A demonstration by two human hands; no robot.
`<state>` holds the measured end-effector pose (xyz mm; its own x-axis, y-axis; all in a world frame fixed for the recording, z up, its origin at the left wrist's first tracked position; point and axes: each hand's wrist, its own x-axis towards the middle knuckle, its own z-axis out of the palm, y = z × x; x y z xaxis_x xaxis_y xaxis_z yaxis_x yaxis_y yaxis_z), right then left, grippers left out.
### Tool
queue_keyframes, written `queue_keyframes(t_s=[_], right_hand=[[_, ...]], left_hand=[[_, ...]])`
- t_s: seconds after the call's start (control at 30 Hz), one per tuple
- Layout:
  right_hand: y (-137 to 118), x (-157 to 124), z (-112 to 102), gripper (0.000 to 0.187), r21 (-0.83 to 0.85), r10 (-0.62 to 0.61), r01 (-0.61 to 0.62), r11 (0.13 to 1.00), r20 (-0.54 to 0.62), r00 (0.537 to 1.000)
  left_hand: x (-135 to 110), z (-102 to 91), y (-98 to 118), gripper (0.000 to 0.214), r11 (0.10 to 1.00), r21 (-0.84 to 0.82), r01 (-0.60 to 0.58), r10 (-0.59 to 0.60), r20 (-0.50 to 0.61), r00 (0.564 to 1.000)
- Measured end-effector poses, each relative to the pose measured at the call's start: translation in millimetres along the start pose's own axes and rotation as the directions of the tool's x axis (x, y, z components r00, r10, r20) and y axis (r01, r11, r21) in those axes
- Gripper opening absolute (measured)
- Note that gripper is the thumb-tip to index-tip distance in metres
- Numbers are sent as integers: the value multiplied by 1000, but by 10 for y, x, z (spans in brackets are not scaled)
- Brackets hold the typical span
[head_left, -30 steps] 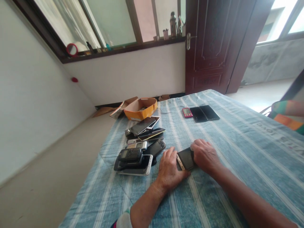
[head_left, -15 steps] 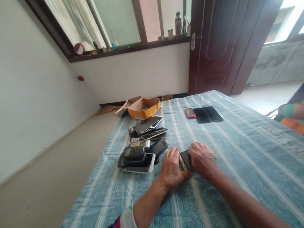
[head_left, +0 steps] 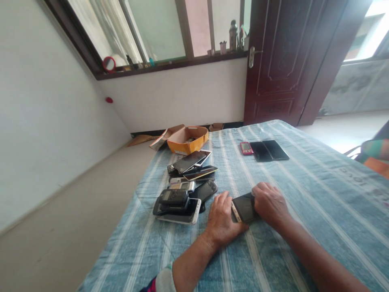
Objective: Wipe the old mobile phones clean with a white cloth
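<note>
A smartphone (head_left: 244,206) with a dark screen and a pale gold end lies on the cloth in front of me. My left hand (head_left: 223,219) grips its left end, the thumb along the near edge and the fingers at the far side. My right hand (head_left: 271,204) rests over the right end with its fingers curled down onto the screen. Whatever may be under those fingers is hidden. Left of my hands is a loose pile with a white smartphone (head_left: 194,213), a black keypad phone (head_left: 174,197) and a dark touchscreen phone (head_left: 206,190).
An open orange cardboard box (head_left: 188,142) stands at the table's far left edge, behind the stacked phones (head_left: 189,161). Farther right lie a pink phone (head_left: 246,148) and two black smartphones (head_left: 275,151) side by side. A striped blue cloth (head_left: 316,202) covers the table.
My right hand has slid to the right along the smartphone, uncovering more of its screen. My left hand keeps its hold. The view has shifted slightly.
</note>
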<state>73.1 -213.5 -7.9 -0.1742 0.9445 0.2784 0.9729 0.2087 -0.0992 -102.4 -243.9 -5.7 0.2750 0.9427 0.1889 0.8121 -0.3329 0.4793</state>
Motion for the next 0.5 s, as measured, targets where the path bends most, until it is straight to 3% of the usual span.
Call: queue_keyframes(t_s=[0.17, 0.4, 0.5], right_hand=[[-30, -26, 5, 18, 0, -12, 12, 1000, -18, 1000], [-350, -105, 60, 16, 124, -203, 209, 970, -62, 977], [-318, -75, 32, 17, 105, -166, 169, 980, -37, 985]], left_hand=[[3, 18, -10, 70, 1000, 1, -1, 1, 3, 1000], [-7, 75, -74, 60, 999, 12, -31, 31, -40, 999], [-3, 71, -78, 64, 999, 15, -43, 44, -43, 998]])
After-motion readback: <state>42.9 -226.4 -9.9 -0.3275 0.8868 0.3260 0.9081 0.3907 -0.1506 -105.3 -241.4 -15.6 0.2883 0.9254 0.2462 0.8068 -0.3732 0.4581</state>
